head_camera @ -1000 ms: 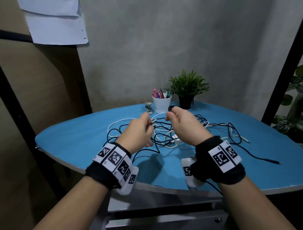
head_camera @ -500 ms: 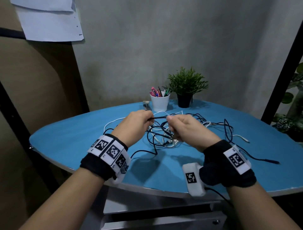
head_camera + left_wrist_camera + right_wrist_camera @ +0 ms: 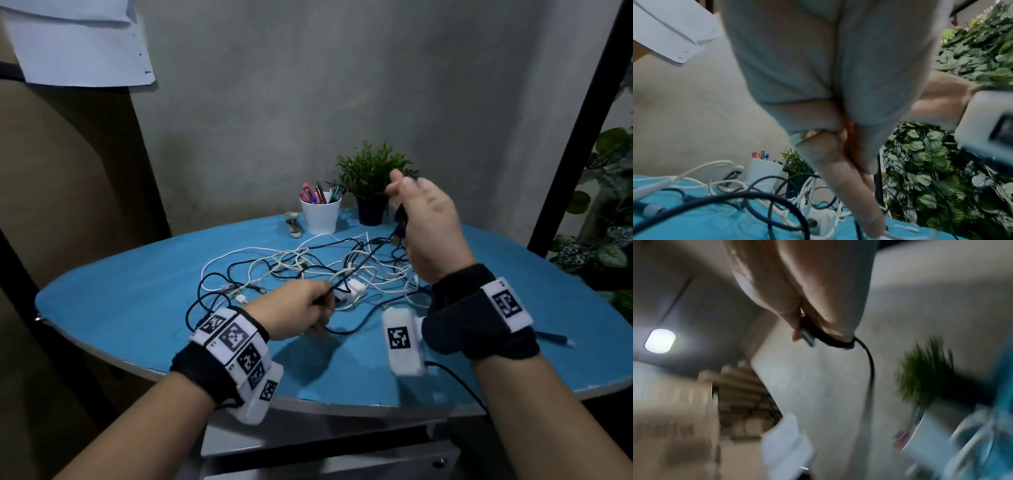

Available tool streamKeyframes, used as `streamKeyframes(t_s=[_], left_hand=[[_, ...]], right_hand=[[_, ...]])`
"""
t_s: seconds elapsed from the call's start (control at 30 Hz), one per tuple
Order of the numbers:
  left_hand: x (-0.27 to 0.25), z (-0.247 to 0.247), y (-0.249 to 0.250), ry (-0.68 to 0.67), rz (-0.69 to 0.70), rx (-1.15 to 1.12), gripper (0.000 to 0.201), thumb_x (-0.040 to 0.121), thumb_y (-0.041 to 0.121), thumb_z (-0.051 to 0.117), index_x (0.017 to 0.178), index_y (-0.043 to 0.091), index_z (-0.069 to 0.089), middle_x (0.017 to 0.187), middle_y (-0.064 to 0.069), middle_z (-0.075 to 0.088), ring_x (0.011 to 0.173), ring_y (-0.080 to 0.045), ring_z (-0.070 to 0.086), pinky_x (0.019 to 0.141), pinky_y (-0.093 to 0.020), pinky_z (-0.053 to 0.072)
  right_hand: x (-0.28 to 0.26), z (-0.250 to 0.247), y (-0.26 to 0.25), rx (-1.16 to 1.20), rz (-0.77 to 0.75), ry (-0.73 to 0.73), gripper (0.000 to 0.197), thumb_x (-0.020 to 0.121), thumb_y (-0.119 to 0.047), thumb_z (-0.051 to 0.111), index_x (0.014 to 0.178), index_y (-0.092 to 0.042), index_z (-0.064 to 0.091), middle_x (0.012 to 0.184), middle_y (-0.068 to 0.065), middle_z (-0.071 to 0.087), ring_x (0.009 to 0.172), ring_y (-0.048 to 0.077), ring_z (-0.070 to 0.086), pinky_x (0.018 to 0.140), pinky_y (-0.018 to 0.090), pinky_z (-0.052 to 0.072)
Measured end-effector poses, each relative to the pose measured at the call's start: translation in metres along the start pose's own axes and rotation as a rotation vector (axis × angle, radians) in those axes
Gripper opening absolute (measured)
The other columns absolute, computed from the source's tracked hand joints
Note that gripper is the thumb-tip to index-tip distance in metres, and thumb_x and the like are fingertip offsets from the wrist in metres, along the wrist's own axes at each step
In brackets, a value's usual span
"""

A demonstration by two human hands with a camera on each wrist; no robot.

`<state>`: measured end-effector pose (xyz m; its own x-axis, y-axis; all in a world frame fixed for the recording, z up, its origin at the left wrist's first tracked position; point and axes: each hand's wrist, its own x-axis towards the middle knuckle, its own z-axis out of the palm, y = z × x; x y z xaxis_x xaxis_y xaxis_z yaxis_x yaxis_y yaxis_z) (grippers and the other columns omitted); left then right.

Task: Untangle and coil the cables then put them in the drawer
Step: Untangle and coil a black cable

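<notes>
**Pulling one black cable out of the tangle**

Right hand (image 3: 428, 226) is raised above the far right part of the table (image 3: 137, 301), in front of the plant (image 3: 371, 178). Thumb and fingers pinch the plug end of a black cable (image 3: 869, 360); in the right wrist view the plug (image 3: 807, 335) sticks out between the fingertips and the cord drops away below. That view is motion-blurred.

Left hand (image 3: 298, 311) is low, near the front edge of the table, fingers curled round a black cord at the near side of the tangle (image 3: 325, 270). Head view cannot confirm it is the same cable the right hand holds.

Tangle: black and white cables mixed, lying loose across the middle of the table, with a white adapter (image 3: 354, 287) among them just beyond the left hand. One black end (image 3: 555, 337) trails off toward the right edge.

Far edge: white cup (image 3: 320, 216) of pens, stapler (image 3: 294, 224) to its left, plant to its right.

Drawer front (image 3: 342, 462) shows under the front edge.
</notes>
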<state>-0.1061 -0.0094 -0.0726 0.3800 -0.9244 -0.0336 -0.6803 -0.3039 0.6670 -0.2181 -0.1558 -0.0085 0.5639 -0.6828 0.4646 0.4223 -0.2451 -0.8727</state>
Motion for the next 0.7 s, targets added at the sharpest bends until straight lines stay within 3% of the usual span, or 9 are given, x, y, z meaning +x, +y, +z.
streamKeyframes(t_s=[0.03, 0.1, 0.17, 0.27, 0.33, 0.4, 0.47, 0.57, 0.7], left_hand=[[-0.001, -0.004, 0.001, 0.042, 0.017, 0.01, 0.023, 0.09, 0.0, 0.043, 0.077, 0.017, 0.05, 0.079, -0.002, 0.063, 0.078, -0.017, 0.071, 0.078, -0.04, 0.057], [-0.001, -0.015, 0.004, 0.179, 0.068, 0.072, 0.019, 0.092, 0.006, 0.049, 0.079, 0.019, 0.051, 0.083, 0.0, 0.063, 0.083, -0.017, 0.068, 0.082, -0.04, 0.054], [-0.001, -0.028, 0.009, 0.367, 0.133, 0.211, 0.01, 0.092, 0.013, 0.054, 0.086, 0.02, 0.056, 0.089, 0.001, 0.06, 0.086, -0.018, 0.06, 0.084, -0.033, 0.049], [-0.002, -0.049, 0.016, 0.574, 0.284, 0.333, 0.006, 0.091, 0.013, 0.057, 0.094, 0.014, 0.061, 0.107, -0.001, 0.053, 0.094, -0.014, 0.052, 0.084, -0.014, 0.035], [-0.004, -0.06, 0.02, 0.657, 0.337, 0.394, 0.006, 0.09, 0.012, 0.058, 0.095, 0.011, 0.061, 0.123, -0.005, 0.05, 0.104, -0.015, 0.051, 0.087, -0.012, 0.031], [-0.006, -0.07, 0.023, 0.713, 0.349, 0.434, 0.007, 0.089, 0.011, 0.059, 0.096, 0.009, 0.061, 0.137, -0.01, 0.043, 0.121, -0.022, 0.047, 0.097, -0.026, 0.036], [-0.009, -0.077, 0.022, 0.734, 0.355, 0.453, 0.009, 0.09, 0.012, 0.059, 0.098, 0.008, 0.061, 0.144, -0.013, 0.037, 0.133, -0.026, 0.038, 0.104, -0.035, 0.035], [-0.01, -0.079, 0.011, 0.661, 0.261, 0.47, 0.02, 0.093, 0.02, 0.055, 0.11, 0.013, 0.062, 0.143, -0.011, 0.038, 0.128, -0.026, 0.043, 0.105, -0.037, 0.034], [-0.006, -0.061, -0.006, 0.471, 0.174, 0.465, 0.031, 0.096, 0.022, 0.049, 0.125, 0.017, 0.056, 0.126, -0.006, 0.056, 0.113, -0.024, 0.053, 0.099, -0.034, 0.04]], right_hand=[[-0.001, -0.004, 0.004, -0.248, -0.043, -0.038, 0.025, 0.101, -0.02, 0.039, 0.083, -0.014, 0.055, 0.126, 0.016, 0.057, 0.115, 0.019, 0.053, 0.087, 0.028, 0.048], [-0.001, -0.009, 0.015, -0.615, -0.06, -0.167, 0.025, 0.1, -0.025, 0.04, 0.091, -0.008, 0.055, 0.115, 0.017, 0.062, 0.109, 0.027, 0.056, 0.086, 0.035, 0.047], [-0.002, -0.009, 0.021, -0.802, -0.02, -0.283, 0.026, 0.1, -0.026, 0.039, 0.095, -0.005, 0.052, 0.103, 0.016, 0.064, 0.095, 0.027, 0.059, 0.075, 0.034, 0.045], [-0.006, -0.002, 0.021, -0.795, 0.068, -0.4, 0.024, 0.1, -0.026, 0.039, 0.088, -0.008, 0.049, 0.085, 0.007, 0.064, 0.063, -0.005, 0.058, 0.052, 0.018, 0.038], [-0.01, 0.003, 0.018, -0.761, 0.067, -0.465, 0.026, 0.1, -0.031, 0.039, 0.083, -0.014, 0.05, 0.074, 0.0, 0.059, 0.053, -0.003, 0.053, 0.052, 0.017, 0.037], [-0.012, 0.005, 0.018, -0.763, 0.018, -0.521, 0.035, 0.096, -0.042, 0.044, 0.083, -0.011, 0.054, 0.071, 0.002, 0.057, 0.059, 0.011, 0.054, 0.058, 0.029, 0.041], [-0.014, 0.006, 0.018, -0.783, -0.014, -0.551, 0.041, 0.092, -0.046, 0.051, 0.079, -0.007, 0.054, 0.06, -0.002, 0.048, 0.051, 0.008, 0.043, 0.053, 0.026, 0.035], [-0.014, 0.005, 0.021, -0.733, 0.004, -0.512, 0.039, 0.096, -0.039, 0.047, 0.072, -0.009, 0.056, 0.051, -0.008, 0.038, 0.041, 0.002, 0.034, 0.046, 0.017, 0.029], [-0.015, 0.007, 0.024, -0.303, 0.152, -0.428, 0.041, 0.1, -0.034, 0.038, 0.067, -0.013, 0.049, 0.049, -0.003, 0.034, 0.048, 0.014, 0.032, 0.059, 0.031, 0.034]])
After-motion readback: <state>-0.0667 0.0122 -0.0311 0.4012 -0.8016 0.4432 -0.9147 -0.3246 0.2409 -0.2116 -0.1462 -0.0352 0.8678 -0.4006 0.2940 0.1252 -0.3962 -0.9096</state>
